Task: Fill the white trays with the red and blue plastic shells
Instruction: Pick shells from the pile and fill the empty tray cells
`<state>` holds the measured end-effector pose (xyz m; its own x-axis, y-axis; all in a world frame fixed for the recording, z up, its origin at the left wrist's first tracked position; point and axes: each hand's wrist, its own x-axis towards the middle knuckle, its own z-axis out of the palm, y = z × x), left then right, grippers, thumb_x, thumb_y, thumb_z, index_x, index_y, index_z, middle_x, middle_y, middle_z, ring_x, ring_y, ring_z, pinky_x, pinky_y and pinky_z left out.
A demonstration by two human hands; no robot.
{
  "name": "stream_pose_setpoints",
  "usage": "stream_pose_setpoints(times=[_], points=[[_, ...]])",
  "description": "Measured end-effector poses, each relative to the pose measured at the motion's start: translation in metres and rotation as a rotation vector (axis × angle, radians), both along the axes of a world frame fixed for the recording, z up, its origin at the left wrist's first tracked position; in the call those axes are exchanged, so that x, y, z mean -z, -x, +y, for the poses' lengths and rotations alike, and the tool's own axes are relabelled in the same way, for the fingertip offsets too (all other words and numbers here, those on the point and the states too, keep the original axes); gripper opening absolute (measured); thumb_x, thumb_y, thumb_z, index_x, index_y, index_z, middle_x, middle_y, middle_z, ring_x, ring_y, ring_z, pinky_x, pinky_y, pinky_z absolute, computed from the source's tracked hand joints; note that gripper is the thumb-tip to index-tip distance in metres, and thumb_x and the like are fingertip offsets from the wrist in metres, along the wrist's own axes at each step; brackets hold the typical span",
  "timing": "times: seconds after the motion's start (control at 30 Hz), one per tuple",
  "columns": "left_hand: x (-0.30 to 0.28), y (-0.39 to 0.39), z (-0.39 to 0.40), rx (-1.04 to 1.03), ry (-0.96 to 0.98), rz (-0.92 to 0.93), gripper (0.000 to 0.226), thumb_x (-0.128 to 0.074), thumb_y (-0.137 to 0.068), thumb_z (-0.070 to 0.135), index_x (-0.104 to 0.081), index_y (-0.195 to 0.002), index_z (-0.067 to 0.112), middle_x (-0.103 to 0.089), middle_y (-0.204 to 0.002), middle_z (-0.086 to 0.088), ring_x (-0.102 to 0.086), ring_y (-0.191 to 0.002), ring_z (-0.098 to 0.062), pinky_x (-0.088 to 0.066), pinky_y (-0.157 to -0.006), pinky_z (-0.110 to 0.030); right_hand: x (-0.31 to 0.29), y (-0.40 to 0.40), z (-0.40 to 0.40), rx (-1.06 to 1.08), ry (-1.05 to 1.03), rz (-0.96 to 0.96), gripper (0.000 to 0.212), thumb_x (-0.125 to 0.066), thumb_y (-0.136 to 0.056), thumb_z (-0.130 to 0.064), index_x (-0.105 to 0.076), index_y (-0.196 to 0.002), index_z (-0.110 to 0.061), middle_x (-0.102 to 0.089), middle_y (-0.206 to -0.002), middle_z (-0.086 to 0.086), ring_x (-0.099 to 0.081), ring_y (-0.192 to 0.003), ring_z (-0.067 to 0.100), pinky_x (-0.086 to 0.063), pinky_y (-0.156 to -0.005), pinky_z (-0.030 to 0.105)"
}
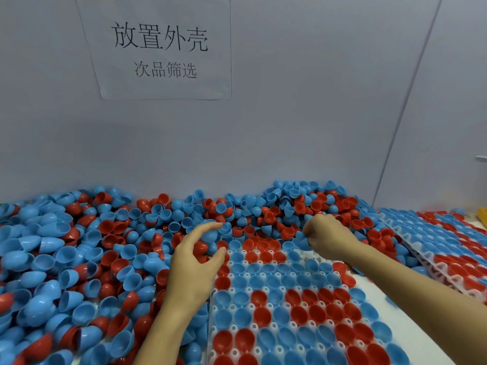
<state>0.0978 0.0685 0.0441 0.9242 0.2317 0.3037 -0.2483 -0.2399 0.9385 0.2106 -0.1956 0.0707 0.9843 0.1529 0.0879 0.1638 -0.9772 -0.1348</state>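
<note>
Right hand [325, 234] pinches a blue shell [302, 241] just beyond the near tray's [303, 279] far edge. Left hand [196, 262] curls loosely round shells in the pile [79, 246] (grip uncertain). Seat each shell cup-up in empty sockets nearest the right grip.

A white paper sign [158, 48] fixed to the grey wall [316, 101] behind the counter carries two lines of black Chinese print. The large upper line reads 放置外壳; the smaller line beneath it reads 次品筛选. No other lettering, number or brand can be read anywhere else.
</note>
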Motion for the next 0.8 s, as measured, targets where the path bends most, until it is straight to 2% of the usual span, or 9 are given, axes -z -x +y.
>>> stream_pose_setpoints(times=[0.1, 0.23, 0.33, 0.43, 0.6, 0.67, 0.7, 0.73, 0.8], points=[[0.003, -0.003, 0.001, -0.01, 0.001, 0.0, 0.04, -0.072, -0.09, 0.008, -0.066, -0.113, 0.04, -0.064, -0.123, 0.018, -0.059, -0.124, -0.017, -0.046, -0.11, -0.045, 0.008, -0.006, -0.001, -0.009, 0.228, 0.001, 0.023, -0.051, -0.085, 0.001, -0.071, -0.093, -0.008, -0.065, -0.089, 0.009, -0.062, -0.073, 0.028, -0.038, -0.049, 0.031], [0.005, -0.004, 0.0, 0.007, 0.022, -0.009, 0.039, -0.072, -0.09, 0.008, -0.068, -0.111, 0.041, -0.066, -0.122, 0.015, -0.059, -0.123, -0.017, -0.047, -0.11, -0.046, 0.013, -0.012, 0.004, -0.069, 0.324, 0.022, 0.019, -0.057, -0.09, -0.008, -0.069, -0.103, -0.015, -0.061, -0.104, 0.005, -0.062, -0.082, 0.026, -0.046, -0.058, 0.033], [0.008, -0.006, -0.001, 0.05, 0.039, 0.007, 0.039, -0.071, -0.09, 0.007, -0.068, -0.112, 0.04, -0.068, -0.116, -0.017, -0.054, -0.118, -0.052, -0.05, -0.102, -0.058, 0.016, -0.015, 0.007, -0.09, 0.35, 0.03, 0.01, -0.061, -0.089, -0.007, -0.064, -0.091, -0.016, -0.059, -0.097, 0.005, -0.057, -0.076, 0.025, -0.044, -0.057, 0.032], [0.005, -0.004, -0.002, 0.07, 0.048, 0.014, 0.038, -0.072, -0.09, 0.008, -0.069, -0.112, 0.039, -0.064, -0.117, -0.027, -0.048, -0.119, -0.059, -0.047, -0.101, -0.063, 0.023, -0.018, 0.005, -0.081, 0.34, 0.054, 0.016, -0.062, -0.087, -0.003, -0.061, -0.085, -0.019, -0.06, -0.095, 0.004, -0.055, -0.075, 0.026, -0.042, -0.057, 0.031], [0.002, -0.002, -0.004, 0.07, 0.123, 0.028, 0.04, -0.072, -0.091, 0.009, -0.069, -0.107, 0.045, -0.065, -0.117, -0.024, -0.05, -0.118, -0.059, -0.042, -0.101, -0.069, 0.029, -0.022, -0.006, -0.061, 0.18, 0.076, 0.018, -0.069, -0.088, -0.01, -0.074, -0.101, -0.02, -0.068, -0.109, 0.001, -0.066, -0.09, 0.022, -0.06, -0.071, 0.039], [0.002, -0.002, -0.003, 0.065, 0.186, 0.022, 0.041, -0.072, -0.091, 0.009, -0.07, -0.105, 0.047, -0.066, -0.116, -0.023, -0.067, -0.103, -0.041, -0.053, -0.09, -0.064, 0.03, -0.024, -0.009, -0.062, 0.114, 0.085, 0.015, -0.073, -0.087, -0.014, -0.076, -0.099, -0.022, -0.069, -0.108, -0.002, -0.067, -0.088, 0.019, -0.06, -0.073, 0.039], [0.003, -0.003, -0.003, 0.073, 0.232, 0.026, 0.041, -0.071, -0.091, 0.008, -0.071, -0.103, 0.047, -0.066, -0.111, -0.022, -0.07, -0.087, -0.027, -0.06, -0.07, -0.056, 0.03, -0.024, -0.011, -0.062, 0.079, 0.089, 0.014, -0.075, -0.086, -0.016, -0.077, -0.099, -0.021, -0.07, -0.104, -0.004, -0.067, -0.086, 0.017, -0.06, -0.074, 0.039], [0.003, -0.004, -0.001, 0.091, 0.288, 0.041, 0.041, -0.07, -0.091, 0.006, -0.072, -0.103, 0.045, -0.067, -0.104, -0.019, -0.067, -0.074, -0.017, -0.057, -0.052, -0.04, 0.029, -0.024, -0.011, -0.063, 0.05, 0.094, 0.015, -0.076, -0.085, -0.016, -0.077, -0.1, -0.02, -0.071, -0.098, -0.006, -0.067, -0.083, 0.015, -0.06, -0.074, 0.038], [0.004, -0.005, 0.002, 0.127, 0.404, 0.089, 0.04, -0.07, -0.091, 0.006, -0.072, -0.105, 0.044, -0.071, -0.089, -0.012, -0.063, -0.064, -0.014, -0.044, -0.043, -0.022, 0.028, -0.024, -0.012, -0.071, 0.017, 0.105, 0.017, -0.075, -0.086, -0.013, -0.077, -0.103, -0.017, -0.064, -0.083, -0.012, -0.064, -0.078, 0.013, -0.06, -0.073, 0.037]])
